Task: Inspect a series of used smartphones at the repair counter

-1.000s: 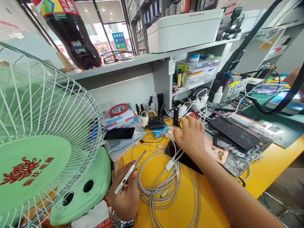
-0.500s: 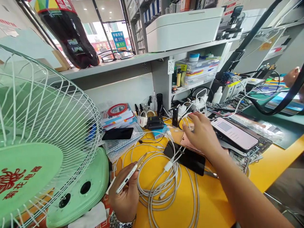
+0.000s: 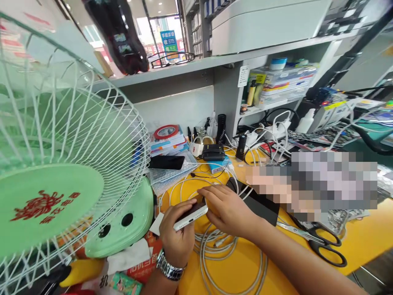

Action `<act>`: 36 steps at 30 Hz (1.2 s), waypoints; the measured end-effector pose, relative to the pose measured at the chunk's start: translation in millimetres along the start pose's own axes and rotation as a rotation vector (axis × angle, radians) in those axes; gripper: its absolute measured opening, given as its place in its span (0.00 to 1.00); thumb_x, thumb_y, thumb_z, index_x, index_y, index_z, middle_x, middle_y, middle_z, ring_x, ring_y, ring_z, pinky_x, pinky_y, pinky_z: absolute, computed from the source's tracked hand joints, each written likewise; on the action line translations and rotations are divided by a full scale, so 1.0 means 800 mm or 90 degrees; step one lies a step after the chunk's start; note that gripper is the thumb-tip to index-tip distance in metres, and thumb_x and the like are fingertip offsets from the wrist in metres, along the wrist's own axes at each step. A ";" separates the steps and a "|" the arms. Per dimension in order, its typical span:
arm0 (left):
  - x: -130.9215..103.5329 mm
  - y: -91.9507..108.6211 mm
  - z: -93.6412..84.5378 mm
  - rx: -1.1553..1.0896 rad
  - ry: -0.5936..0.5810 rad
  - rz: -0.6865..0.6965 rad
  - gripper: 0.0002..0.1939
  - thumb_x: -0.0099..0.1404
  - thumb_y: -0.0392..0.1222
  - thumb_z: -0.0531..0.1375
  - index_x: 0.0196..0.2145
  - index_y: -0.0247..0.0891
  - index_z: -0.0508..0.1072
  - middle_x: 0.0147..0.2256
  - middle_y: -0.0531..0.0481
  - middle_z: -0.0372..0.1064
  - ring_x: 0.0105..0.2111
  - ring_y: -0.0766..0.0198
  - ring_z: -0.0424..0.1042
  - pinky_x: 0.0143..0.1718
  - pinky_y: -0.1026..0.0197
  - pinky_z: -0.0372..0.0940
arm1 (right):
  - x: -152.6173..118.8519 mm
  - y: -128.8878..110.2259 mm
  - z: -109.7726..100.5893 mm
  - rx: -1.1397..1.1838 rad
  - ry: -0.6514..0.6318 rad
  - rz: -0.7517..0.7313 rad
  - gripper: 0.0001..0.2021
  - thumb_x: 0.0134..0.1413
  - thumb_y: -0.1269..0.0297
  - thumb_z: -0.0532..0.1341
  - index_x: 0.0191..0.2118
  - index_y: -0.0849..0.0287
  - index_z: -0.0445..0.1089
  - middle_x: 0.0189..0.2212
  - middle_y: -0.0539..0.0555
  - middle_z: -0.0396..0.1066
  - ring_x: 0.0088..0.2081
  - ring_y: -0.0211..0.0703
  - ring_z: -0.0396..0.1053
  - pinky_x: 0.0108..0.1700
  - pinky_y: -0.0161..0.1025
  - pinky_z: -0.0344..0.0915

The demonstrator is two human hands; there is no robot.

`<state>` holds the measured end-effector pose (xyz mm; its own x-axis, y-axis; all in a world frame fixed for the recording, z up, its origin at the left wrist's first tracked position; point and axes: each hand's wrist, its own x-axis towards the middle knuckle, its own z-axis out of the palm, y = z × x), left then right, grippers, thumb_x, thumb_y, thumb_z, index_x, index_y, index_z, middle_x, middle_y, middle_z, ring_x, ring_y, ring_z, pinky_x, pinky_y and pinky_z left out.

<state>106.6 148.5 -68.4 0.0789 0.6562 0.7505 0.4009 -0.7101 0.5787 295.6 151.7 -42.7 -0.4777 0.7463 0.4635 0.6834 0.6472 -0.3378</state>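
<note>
My left hand [image 3: 175,233], with a metal watch [image 3: 170,268] on its wrist, is closed around a smartphone [image 3: 190,217]. The phone's white bottom edge faces me, and its dark face is tilted and partly covered. My right hand [image 3: 230,209] reaches in from the right, its fingers curled over the phone's far right side and its thumb near the corner. The right fingertips are partly hidden behind the phone. Under both hands lies a coiled white cable [image 3: 211,250]. A black phone [image 3: 260,205] rests just beyond my right wrist.
A green fan [image 3: 92,172] takes up the left side. Black-handled scissors [image 3: 325,241] lie right of my forearm. Behind stand a black flashlight [image 3: 221,129], a red tape roll [image 3: 166,132] and a shelf [image 3: 225,92]. A blurred patch covers things on the right.
My right hand has come back from the pink phone at the right to the phone in my left hand. The view has shifted, bringing the scissors into sight.
</note>
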 end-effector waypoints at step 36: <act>-0.005 0.018 0.015 -0.167 -0.154 -0.168 0.44 0.60 0.61 0.60 0.67 0.42 0.50 0.65 0.35 0.53 0.62 0.46 0.58 0.61 0.43 0.56 | -0.007 0.030 -0.002 -0.141 0.076 0.054 0.18 0.60 0.74 0.51 0.54 0.62 0.68 0.48 0.61 0.75 0.45 0.53 0.75 0.43 0.48 0.73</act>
<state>122.7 138.8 -66.8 0.2285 0.8425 0.4879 0.1929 -0.5304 0.8255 315.4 162.4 -51.9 -0.3540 0.7645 0.5387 0.8290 0.5231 -0.1976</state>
